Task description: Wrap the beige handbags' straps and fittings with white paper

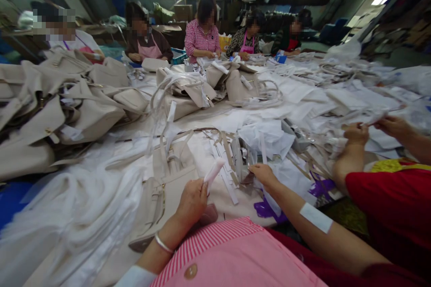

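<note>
My left hand point(192, 201) is closed around a small rolled white paper piece point(213, 171) that sticks up from my fingers. It hovers over a beige handbag point(170, 175) lying flat in front of me. My right hand point(265, 175) reaches forward with its fingers pinched on white wrapping paper point(266, 140) near a bag fitting. A white patch sits on my right forearm.
Beige handbags point(67, 107) are piled at the left, white cloth point(67, 215) at the near left. A neighbour in red point(387, 206) works at my right, hands point(357, 133) on paper. Several people sit along the far edge. Paper scraps point(336, 94) cover the right.
</note>
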### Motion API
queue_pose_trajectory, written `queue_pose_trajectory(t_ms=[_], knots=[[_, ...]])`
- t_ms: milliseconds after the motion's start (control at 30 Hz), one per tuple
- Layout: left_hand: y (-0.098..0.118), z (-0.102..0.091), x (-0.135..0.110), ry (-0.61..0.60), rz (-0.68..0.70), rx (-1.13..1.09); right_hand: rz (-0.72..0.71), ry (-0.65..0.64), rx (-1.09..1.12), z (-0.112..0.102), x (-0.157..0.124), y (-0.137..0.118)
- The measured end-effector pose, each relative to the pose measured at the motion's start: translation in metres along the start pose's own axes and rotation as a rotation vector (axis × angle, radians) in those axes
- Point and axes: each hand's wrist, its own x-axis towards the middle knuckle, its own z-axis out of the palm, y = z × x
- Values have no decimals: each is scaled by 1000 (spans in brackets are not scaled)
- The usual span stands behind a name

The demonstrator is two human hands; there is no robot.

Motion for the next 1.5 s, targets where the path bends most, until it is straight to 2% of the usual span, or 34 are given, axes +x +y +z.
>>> queue_pose_trajectory(t_ms=[67,233,333,433,567,667,733,833,900,1000,1067,1200,1333,1500], knots=[[1,-2,0,-12,-29,-21,3,1,29,2,-5,-2],[2,-4,-1,20,-95,-14,-49,78,53,-12,-30,-10],[1,-2,-1,79,-50,69,130,0,252,-9,-51,-7],[0,1,-2,125,37,150,324,-92,376,5,-59,4],[-1,4,-5,137,81,215,388,-95,337,21,-53,19],[-1,4,-8,144,66,234,423,-147,286,23,-58,20],[1,3,-9,146,67,255,362,-254,301,22,-69,6],[6,3,-8,128,83,323,114,-453,442,22,-89,-40],[11,4,-6,99,105,382,-13,-498,531,26,-101,-78],[17,3,-4,38,162,437,-51,-510,511,41,-110,-117],[20,1,-5,15,193,444,-27,-482,446,53,-111,-126],[19,0,-10,56,202,424,1,-441,350,67,-109,-120],[12,4,-14,143,216,399,14,-447,294,68,-105,-118],[8,6,-13,120,253,435,3,-453,248,65,-105,-126]])
